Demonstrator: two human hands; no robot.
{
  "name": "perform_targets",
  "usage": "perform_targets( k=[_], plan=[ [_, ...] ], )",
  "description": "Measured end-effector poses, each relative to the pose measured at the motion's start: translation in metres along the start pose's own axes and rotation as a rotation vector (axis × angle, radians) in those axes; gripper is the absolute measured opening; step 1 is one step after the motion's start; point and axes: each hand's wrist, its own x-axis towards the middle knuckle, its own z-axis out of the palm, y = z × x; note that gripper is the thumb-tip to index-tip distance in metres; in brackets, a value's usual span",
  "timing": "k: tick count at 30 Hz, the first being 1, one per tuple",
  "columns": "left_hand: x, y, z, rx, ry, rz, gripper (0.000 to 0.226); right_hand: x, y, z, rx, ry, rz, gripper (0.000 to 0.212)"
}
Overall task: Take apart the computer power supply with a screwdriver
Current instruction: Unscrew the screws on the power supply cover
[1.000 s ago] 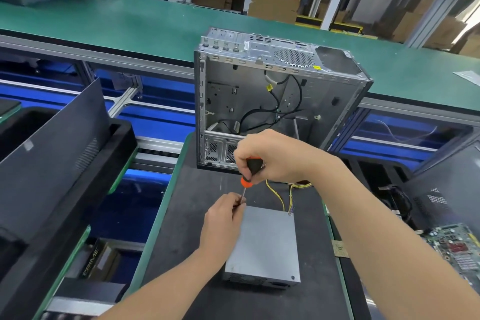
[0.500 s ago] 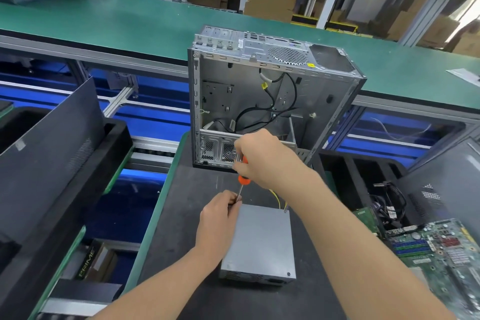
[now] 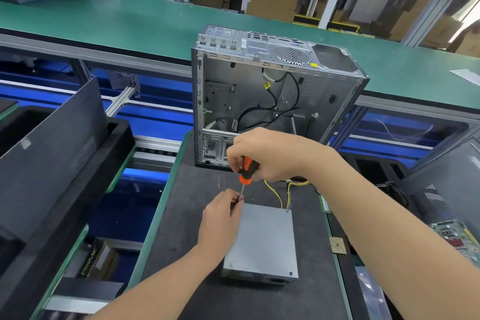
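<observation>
A grey metal power supply (image 3: pixel 263 239) lies flat on the dark work mat (image 3: pixel 187 215), with yellow wires (image 3: pixel 283 189) running from its far edge. My right hand (image 3: pixel 270 154) grips the orange and black handle of a screwdriver (image 3: pixel 245 171), which stands nearly upright over the supply's far left corner. My left hand (image 3: pixel 220 218) rests at that corner and pinches the lower part of the metal shaft with its fingertips. The tip and the screw under it are hidden by my fingers.
An open, emptied computer case (image 3: pixel 272 96) stands upright just behind my hands. A black side panel (image 3: pixel 49 153) leans in a tray on the left. A circuit board (image 3: pixel 457 239) and another dark panel (image 3: pixel 441 189) sit at the right. A green conveyor (image 3: pixel 155 21) runs across the back.
Both hands stay at the supply's far left corner. My right hand has shifted its hold on the handle, so more of the orange grip shows. The camera view has swayed slightly.
</observation>
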Motion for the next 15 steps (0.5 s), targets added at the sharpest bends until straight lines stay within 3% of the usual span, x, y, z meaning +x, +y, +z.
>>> perform_targets(
  k=[2,5,8,11,15],
  plan=[
    [0.001,0.001,-0.001,0.005,-0.002,-0.007,0.019,0.000,-0.005,0.006,-0.005,0.044,0.125,0.029],
    [0.002,-0.001,0.000,0.007,-0.010,-0.023,0.020,0.006,-0.019,0.019,-0.106,0.217,0.531,0.050],
    [0.001,-0.001,0.000,0.003,-0.023,-0.036,0.023,0.013,-0.023,0.030,0.001,0.265,0.796,0.061],
    [0.000,0.000,0.000,-0.015,-0.019,-0.060,0.021,0.015,-0.018,0.029,0.010,0.259,0.707,0.053],
    [0.000,0.000,-0.001,-0.033,-0.018,-0.056,0.017,0.016,-0.018,0.020,0.050,0.159,0.354,0.026]
  ],
)
